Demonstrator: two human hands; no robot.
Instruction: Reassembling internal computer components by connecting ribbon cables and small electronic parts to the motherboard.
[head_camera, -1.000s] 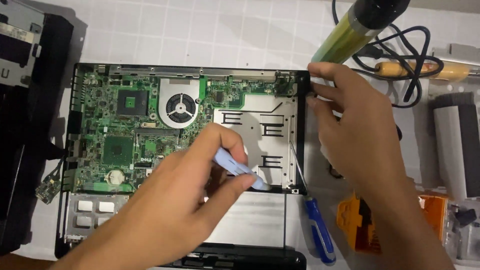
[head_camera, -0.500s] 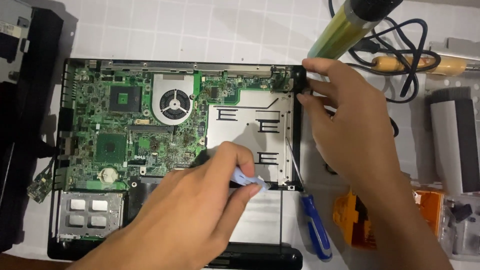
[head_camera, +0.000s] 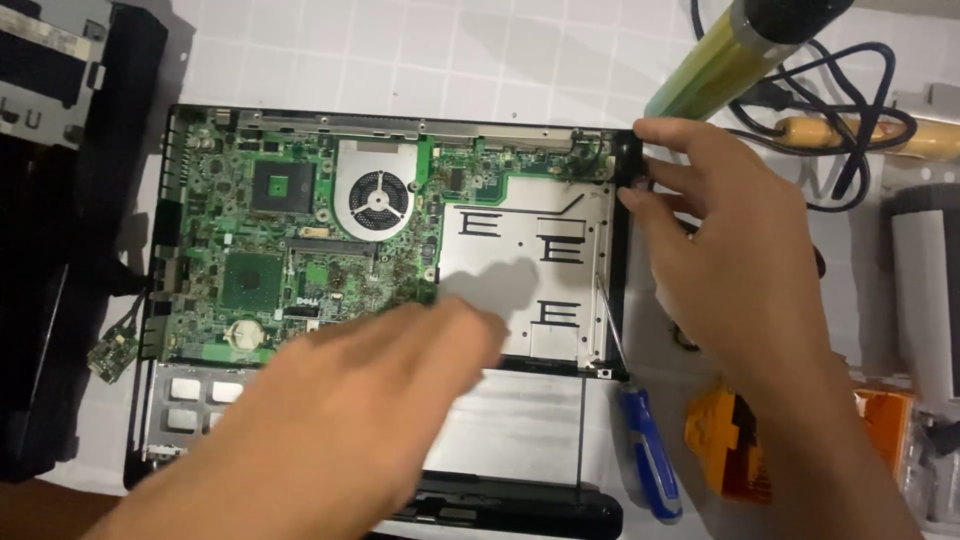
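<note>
Opened laptop base (head_camera: 200, 130) lying flat on a white gridded mat (head_camera: 450, 60), its upper cover already off. The green motherboard (head_camera: 300, 250) with round cooling fan (head_camera: 378, 192) is still seated in the left half; a bare silver drive bay plate (head_camera: 520, 270) fills the right half. The right hand (head_camera: 740, 280) pinches the chassis's upper right corner, fingers pressed onto the black hinge block (head_camera: 625, 160). The left hand (head_camera: 350, 420), motion-blurred, hovers over the board's lower edge; whether it grips anything cannot be told. A blue-handled screwdriver (head_camera: 650, 460) lies against the right rim. Beyond it: an orange tool (head_camera: 730, 450), black cables (head_camera: 830, 100), a yellow-green cylinder (head_camera: 720, 70).
</note>
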